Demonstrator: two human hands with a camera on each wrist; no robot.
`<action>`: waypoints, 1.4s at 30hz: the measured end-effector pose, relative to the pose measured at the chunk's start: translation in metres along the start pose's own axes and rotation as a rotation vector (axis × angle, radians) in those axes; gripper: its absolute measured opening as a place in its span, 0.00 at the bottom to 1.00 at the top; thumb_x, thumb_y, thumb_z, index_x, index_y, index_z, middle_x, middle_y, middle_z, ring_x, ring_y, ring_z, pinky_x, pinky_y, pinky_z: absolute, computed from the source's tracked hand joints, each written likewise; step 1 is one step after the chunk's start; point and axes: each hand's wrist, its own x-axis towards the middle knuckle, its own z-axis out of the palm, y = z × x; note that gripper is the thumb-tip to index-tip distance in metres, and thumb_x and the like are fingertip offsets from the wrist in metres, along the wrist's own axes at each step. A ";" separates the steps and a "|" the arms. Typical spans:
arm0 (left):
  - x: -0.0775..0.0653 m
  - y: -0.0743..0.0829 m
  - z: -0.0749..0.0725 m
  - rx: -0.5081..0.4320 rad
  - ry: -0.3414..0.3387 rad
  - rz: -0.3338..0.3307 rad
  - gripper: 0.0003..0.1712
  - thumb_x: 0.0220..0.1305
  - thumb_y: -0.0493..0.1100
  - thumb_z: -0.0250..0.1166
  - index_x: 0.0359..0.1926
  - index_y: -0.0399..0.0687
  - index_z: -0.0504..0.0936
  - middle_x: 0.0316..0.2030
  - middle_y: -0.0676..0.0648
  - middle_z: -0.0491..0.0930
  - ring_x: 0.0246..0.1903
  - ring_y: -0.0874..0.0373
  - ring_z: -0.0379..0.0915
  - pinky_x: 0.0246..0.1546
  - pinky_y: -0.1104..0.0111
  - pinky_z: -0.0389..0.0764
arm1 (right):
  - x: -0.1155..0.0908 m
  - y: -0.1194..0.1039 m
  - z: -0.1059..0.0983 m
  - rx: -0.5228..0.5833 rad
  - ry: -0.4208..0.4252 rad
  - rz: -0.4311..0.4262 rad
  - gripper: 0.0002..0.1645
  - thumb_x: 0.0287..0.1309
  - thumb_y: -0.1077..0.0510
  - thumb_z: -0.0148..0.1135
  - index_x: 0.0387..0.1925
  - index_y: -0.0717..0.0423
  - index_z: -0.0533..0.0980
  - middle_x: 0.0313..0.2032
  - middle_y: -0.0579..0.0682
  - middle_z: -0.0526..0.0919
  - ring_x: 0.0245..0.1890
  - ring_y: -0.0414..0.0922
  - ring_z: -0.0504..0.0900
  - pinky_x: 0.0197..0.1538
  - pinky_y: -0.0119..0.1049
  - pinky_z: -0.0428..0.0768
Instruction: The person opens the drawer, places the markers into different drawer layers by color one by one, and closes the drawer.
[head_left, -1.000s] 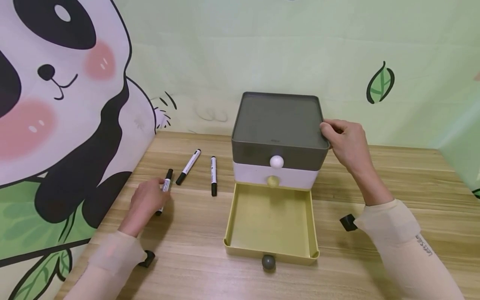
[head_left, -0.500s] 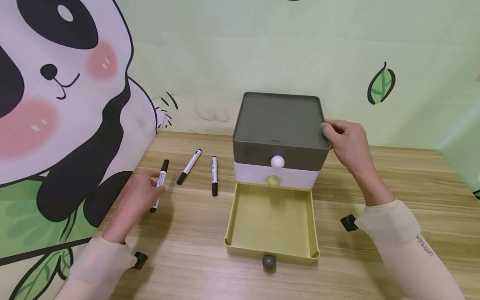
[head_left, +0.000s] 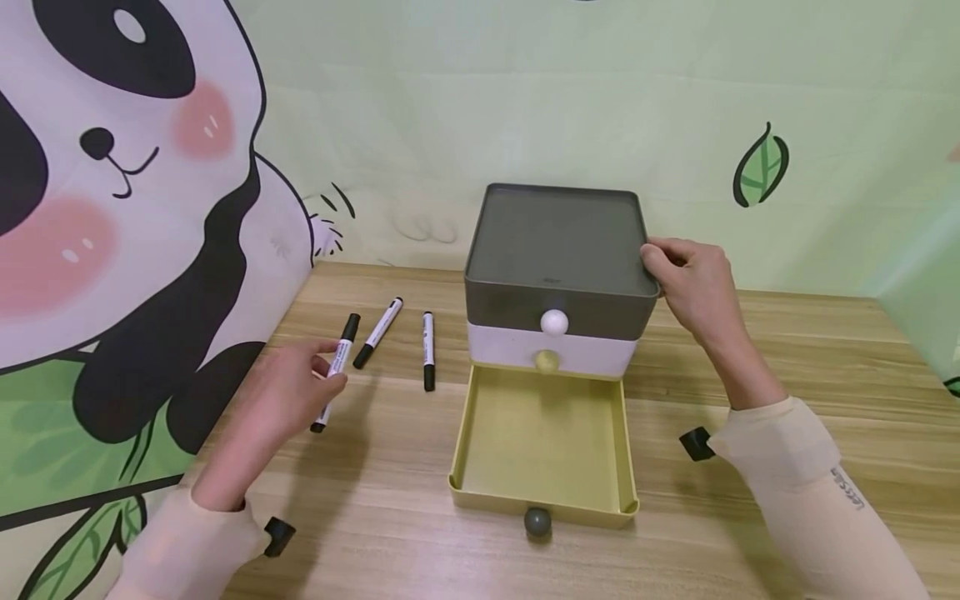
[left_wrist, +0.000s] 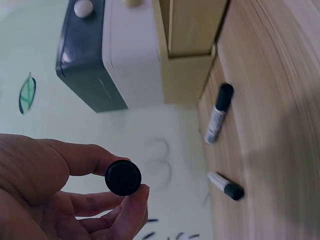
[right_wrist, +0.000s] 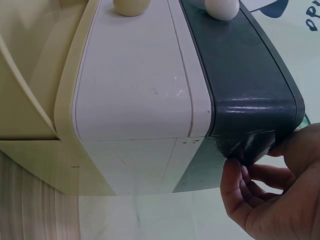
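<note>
My left hand pinches a white marker with black ends, held above the table at the left. Seen from the left wrist, the black marker end points at the camera between thumb and fingers. To the right stands a three-tier drawer box, dark grey over white over yellow. Its bottom yellow drawer is pulled out, with nothing inside. My right hand grips the box's upper right edge, thumb at the rim. In the right wrist view, the fingers curl against the grey side.
Two more white markers lie on the wooden table: a slanted marker and a straighter marker left of the box. A dark grey knob juts from the drawer front. Behind stands a green backdrop with a panda print.
My left hand has lifted the marker off the table, drawing it slightly left, then back to the right. The right hand stays on the box, and the drawer has not moved.
</note>
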 end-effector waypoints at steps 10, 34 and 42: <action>-0.020 0.031 0.005 -0.046 -0.008 0.090 0.26 0.65 0.35 0.67 0.63 0.32 0.78 0.37 0.40 0.85 0.35 0.50 0.83 0.26 0.65 0.78 | 0.002 -0.001 0.001 0.001 -0.003 0.007 0.26 0.74 0.49 0.54 0.59 0.62 0.82 0.43 0.63 0.85 0.27 0.37 0.78 0.31 0.25 0.76; -0.044 0.077 0.032 -0.127 -0.039 0.220 0.23 0.60 0.32 0.72 0.57 0.37 0.83 0.30 0.48 0.82 0.31 0.58 0.82 0.29 0.67 0.82 | 0.001 0.001 0.002 0.005 -0.003 -0.002 0.26 0.74 0.49 0.54 0.58 0.63 0.83 0.42 0.63 0.86 0.27 0.36 0.78 0.30 0.26 0.76; -0.046 0.088 0.040 -0.178 -0.068 0.217 0.24 0.60 0.30 0.71 0.58 0.36 0.82 0.31 0.47 0.81 0.30 0.59 0.82 0.27 0.69 0.81 | 0.000 -0.001 0.001 0.006 0.000 0.006 0.26 0.74 0.49 0.54 0.58 0.63 0.82 0.43 0.64 0.86 0.27 0.36 0.78 0.31 0.25 0.77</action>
